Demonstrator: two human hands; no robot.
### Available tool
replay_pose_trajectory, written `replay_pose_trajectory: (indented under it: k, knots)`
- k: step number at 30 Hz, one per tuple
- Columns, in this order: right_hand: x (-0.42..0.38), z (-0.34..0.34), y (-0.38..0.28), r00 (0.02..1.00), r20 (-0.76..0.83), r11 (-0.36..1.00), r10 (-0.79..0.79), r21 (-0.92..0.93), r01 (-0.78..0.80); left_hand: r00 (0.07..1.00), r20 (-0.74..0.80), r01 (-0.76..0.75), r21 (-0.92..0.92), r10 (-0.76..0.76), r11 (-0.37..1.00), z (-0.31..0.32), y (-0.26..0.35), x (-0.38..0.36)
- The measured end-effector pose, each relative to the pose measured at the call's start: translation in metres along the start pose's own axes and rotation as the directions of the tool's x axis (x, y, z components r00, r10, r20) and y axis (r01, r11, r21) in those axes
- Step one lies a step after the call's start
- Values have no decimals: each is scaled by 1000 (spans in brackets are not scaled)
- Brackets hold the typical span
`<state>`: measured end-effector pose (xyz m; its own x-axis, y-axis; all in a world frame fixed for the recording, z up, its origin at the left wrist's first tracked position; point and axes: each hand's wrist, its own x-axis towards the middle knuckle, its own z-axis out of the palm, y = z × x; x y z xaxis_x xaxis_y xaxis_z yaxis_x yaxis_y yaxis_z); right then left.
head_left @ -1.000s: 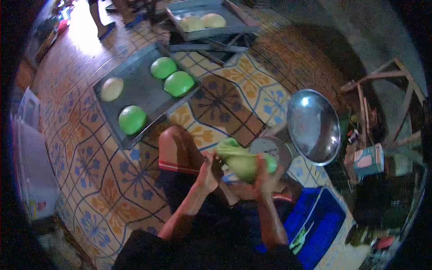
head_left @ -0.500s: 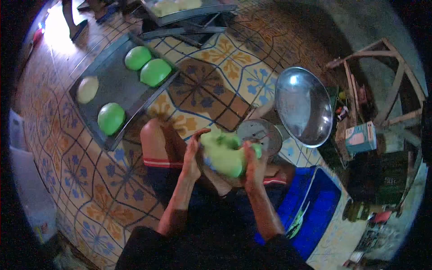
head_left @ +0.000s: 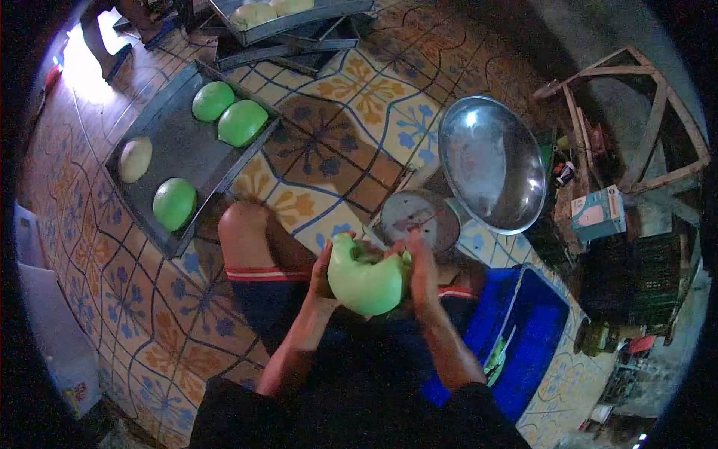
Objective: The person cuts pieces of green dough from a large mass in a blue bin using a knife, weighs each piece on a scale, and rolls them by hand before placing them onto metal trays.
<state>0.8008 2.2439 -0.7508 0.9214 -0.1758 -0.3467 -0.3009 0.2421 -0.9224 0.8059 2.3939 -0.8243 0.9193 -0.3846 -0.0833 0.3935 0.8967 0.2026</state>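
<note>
A smooth, pale green, dough-like piece (head_left: pixel 366 284) is held up between my two hands, above my lap. It is curved, with a hollow in its top and a raised end at the left. My left hand (head_left: pixel 323 277) cups its left side, with the fingers partly hidden behind it. My right hand (head_left: pixel 420 273) grips the right end, its fingers bent at the upper edge. Several rounded pieces lie apart on a metal tray (head_left: pixel 176 93) at the left, including a green piece (head_left: pixel 175 204) and a pale piece (head_left: pixel 135 159).
Just beyond my hands is a round, worn disc-like surface (head_left: pixel 400 217). A shiny metal basin (head_left: pixel 490 165) stands behind it. A blue crate (head_left: pixel 535 337) with green-white scraps sits at my right. Another tray (head_left: pixel 299 22) holds pale pieces; a person's legs (head_left: pixel 101 49) show far left.
The green piece has turned between my hands and now shows a smooth, curved lower side. My right hand has shifted its fingers up along its edge. The view has moved slightly.
</note>
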Motion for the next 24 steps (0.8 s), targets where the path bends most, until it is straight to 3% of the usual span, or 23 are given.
replay_pose_trajectory:
  k: [1,3,4,5,7,9,11,12,14,16,18,19,20,21,22,23,24]
  knots:
    - [-2,-1,1,999,39,1000,-6,-21,7,999,35,4,-80,-2,997,0,-2,-6]
    - [-10,6,-7,948,202,900,-245,-317,300,975,-200,5,464,99,886,13,-4,-3]
    - [-15,10,-14,894,289,747,-342,-494,445,936,-303,79,677,179,732,18,-9,-9]
    - [-19,15,-22,824,369,553,-431,-613,564,955,-265,65,625,133,778,7,-11,-10]
    - [-17,9,-7,931,249,781,-266,-510,359,990,-126,16,529,60,848,-13,-5,3]
    - [-20,4,-16,945,240,816,-225,-483,317,999,47,-1,430,-21,903,-11,5,11]
    - [-19,4,-14,928,300,878,-220,-353,322,943,228,39,646,-242,762,-3,18,-1]
    - [-18,4,-15,891,411,850,-190,-386,360,882,314,17,722,-350,692,9,27,-6]
    - [-19,21,-25,827,486,706,-284,-477,523,909,369,-232,835,-195,498,38,34,-16]
    - [-16,37,-36,725,618,493,-302,-550,674,901,431,-414,887,-46,207,48,32,-14]
    - [-14,54,-34,719,527,558,-453,-462,690,864,498,-487,864,76,-130,50,27,-5]
    - [-14,62,-34,714,467,584,-522,-415,698,814,563,-519,815,140,-256,50,31,1]
    - [-14,68,-34,748,348,694,-565,-291,659,753,628,-532,756,193,-382,49,36,9]
    - [-15,71,-38,748,296,695,-594,-281,662,688,687,-522,692,233,-499,50,41,16]
    - [-17,73,-43,751,237,700,-616,-273,660,579,724,-476,674,375,-565,76,54,16]
    - [-16,77,-45,752,172,705,-637,-265,658,576,675,-474,736,462,-484,85,66,15]
    - [-12,85,-44,676,166,450,-717,-631,632,571,619,-477,785,539,-395,90,76,15]
